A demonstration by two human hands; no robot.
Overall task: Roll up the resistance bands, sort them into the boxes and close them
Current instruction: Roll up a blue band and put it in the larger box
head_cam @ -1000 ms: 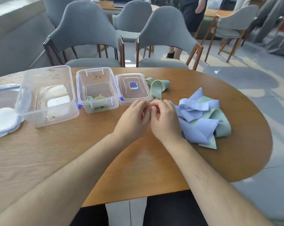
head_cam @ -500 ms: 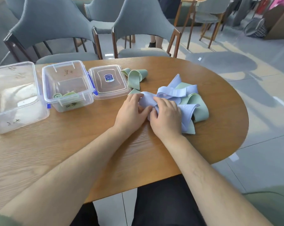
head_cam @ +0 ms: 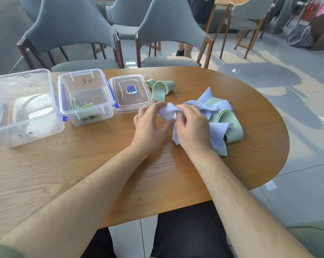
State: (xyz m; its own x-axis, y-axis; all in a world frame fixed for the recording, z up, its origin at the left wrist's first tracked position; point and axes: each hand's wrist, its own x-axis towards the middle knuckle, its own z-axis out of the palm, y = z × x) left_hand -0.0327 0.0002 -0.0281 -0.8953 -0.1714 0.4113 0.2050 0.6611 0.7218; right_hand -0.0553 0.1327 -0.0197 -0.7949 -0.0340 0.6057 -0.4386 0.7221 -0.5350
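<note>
Matt cloth-like bands point(head_cam: 216, 116) lie on the grained wooden table point(head_cam: 83, 174) beside glossy clear plastic boxes point(head_cam: 86, 97).

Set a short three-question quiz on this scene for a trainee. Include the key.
1. True or false: the small box already holds a rolled green band.
2. What colour is the held band, gripped by both the left hand and the right hand? A green; B blue; C red.
3. Fill in: the lid lies flat on the table, to the ___ of the small box.

Key: 1 true; 2 B; 3 right.
</note>
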